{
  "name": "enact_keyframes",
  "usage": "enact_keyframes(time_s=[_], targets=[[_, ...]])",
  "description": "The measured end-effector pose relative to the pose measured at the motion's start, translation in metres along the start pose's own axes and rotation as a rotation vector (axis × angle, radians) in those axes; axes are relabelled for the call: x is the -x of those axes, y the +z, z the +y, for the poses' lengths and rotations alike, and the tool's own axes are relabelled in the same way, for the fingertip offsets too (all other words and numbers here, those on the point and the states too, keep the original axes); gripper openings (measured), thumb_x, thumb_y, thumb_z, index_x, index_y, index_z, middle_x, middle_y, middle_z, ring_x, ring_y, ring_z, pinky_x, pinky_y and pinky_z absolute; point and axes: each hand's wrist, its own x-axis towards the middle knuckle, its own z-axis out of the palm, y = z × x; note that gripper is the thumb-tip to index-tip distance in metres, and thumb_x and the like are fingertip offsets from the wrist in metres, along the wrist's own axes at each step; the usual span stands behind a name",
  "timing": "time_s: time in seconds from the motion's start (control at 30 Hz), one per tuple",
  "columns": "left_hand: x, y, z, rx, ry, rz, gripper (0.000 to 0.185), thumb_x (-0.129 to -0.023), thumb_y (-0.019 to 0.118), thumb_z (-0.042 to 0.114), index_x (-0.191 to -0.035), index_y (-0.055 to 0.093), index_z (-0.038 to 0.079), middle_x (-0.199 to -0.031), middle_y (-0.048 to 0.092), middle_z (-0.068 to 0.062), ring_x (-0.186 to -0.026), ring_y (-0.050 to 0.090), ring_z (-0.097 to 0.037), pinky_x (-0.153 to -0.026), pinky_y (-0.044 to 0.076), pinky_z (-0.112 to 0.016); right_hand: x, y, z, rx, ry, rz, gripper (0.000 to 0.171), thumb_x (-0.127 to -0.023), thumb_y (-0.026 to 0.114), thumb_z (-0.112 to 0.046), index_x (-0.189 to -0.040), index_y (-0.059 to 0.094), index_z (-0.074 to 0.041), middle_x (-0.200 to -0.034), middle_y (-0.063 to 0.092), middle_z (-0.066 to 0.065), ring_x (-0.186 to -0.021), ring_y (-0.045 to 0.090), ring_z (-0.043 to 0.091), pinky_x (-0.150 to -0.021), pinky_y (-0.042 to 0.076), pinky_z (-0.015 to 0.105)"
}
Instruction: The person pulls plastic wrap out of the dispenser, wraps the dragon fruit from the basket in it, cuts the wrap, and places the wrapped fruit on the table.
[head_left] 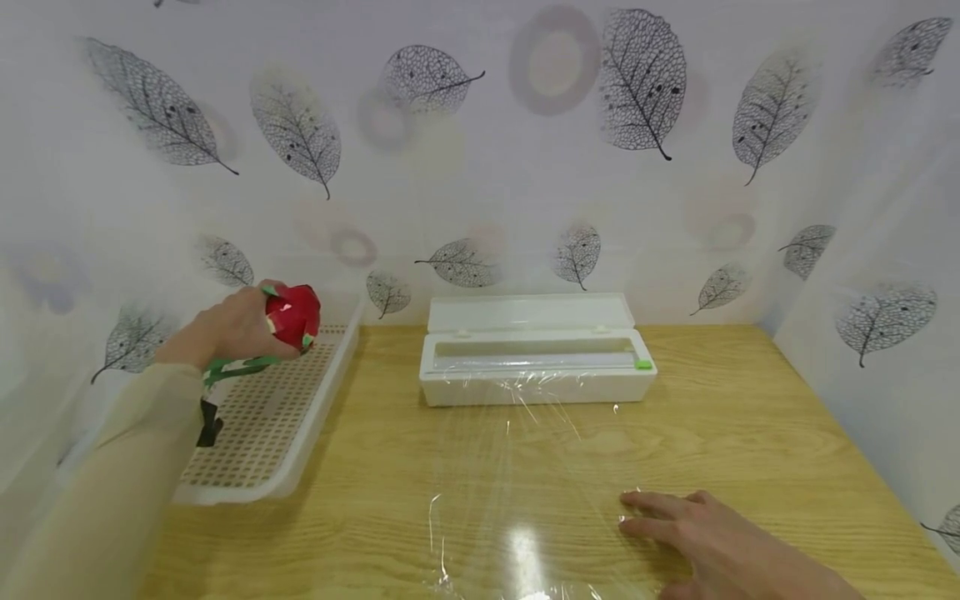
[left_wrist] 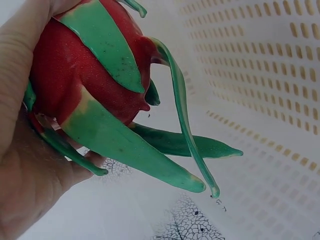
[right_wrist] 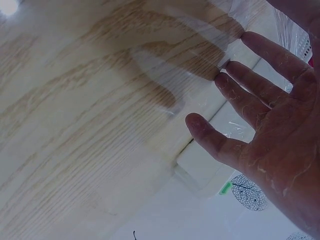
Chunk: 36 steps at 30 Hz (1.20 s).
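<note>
My left hand (head_left: 234, 327) grips a dragon fruit (head_left: 294, 317) over the white basket at the left. In the left wrist view the dragon fruit (left_wrist: 60, 65) is red, with long green scales curling outward. My right hand (head_left: 712, 546) is at the lower right with its fingers extended, fingertips at the edge of a clear sheet of cling film (head_left: 495, 475). The film runs forward over the table from a white cling film dispenser (head_left: 540, 390). In the right wrist view the fingers (right_wrist: 250, 82) are spread and straight, close over the wood.
The white basket (head_left: 318, 429) has a perforated floor and raised rim. The dispenser's lid (head_left: 531, 312) stands raised at the back, with a green slider (head_left: 643, 365) at its right end. A leaf-patterned sheet (head_left: 480, 167) hangs behind the wooden table (head_left: 750, 417).
</note>
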Motion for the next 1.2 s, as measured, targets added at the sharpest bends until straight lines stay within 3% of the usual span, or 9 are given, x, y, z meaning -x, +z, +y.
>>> enact_keyframes(time_s=[0.17, 0.4, 0.7, 1.2], targets=[[0.003, -0.002, 0.005, -0.034, 0.002, 0.023, 0.103, -0.074, 0.087, 0.046, -0.147, 0.034, -0.004, -0.129, 0.057, -0.028, -0.111, 0.059, -0.041, -0.075, 0.060, -0.052, 0.000, -0.001, -0.001, -0.031, 0.030, -0.040, 0.069, -0.085, 0.064, -0.070, -0.141, 0.060, -0.029, -0.142, 0.062, 0.007, -0.115, 0.067, 0.025, -0.076, 0.050, 0.037], [0.007, -0.005, 0.014, -0.041, 0.035, 0.041, 0.099, -0.075, 0.087, 0.044, -0.148, 0.036, -0.001, -0.128, 0.058, -0.025, -0.112, 0.059, -0.038, -0.073, 0.060, -0.049, 0.000, 0.001, 0.000, -0.002, 0.006, -0.010, 0.070, -0.085, 0.064, -0.070, -0.140, 0.061, -0.027, -0.139, 0.064, 0.008, -0.112, 0.069, 0.023, -0.073, 0.049, 0.035], [0.013, -0.010, 0.032, -0.096, 0.057, 0.047, 0.102, -0.074, 0.087, 0.044, -0.149, 0.034, 0.001, -0.130, 0.056, -0.025, -0.112, 0.058, -0.040, -0.071, 0.060, -0.049, 0.001, 0.003, 0.000, -0.009, 0.025, -0.037, 0.070, -0.085, 0.063, -0.071, -0.140, 0.061, -0.028, -0.139, 0.063, 0.008, -0.114, 0.068, 0.025, -0.073, 0.052, 0.040], [0.021, -0.014, 0.060, -0.186, 0.118, 0.124, 0.099, -0.071, 0.087, 0.040, -0.149, 0.036, 0.006, -0.133, 0.054, -0.024, -0.091, 0.066, -0.032, -0.067, 0.062, -0.048, 0.000, 0.001, 0.000, -0.002, 0.021, -0.029, 0.069, -0.086, 0.063, -0.070, -0.141, 0.061, -0.028, -0.140, 0.062, 0.007, -0.115, 0.067, 0.024, -0.073, 0.051, 0.038]])
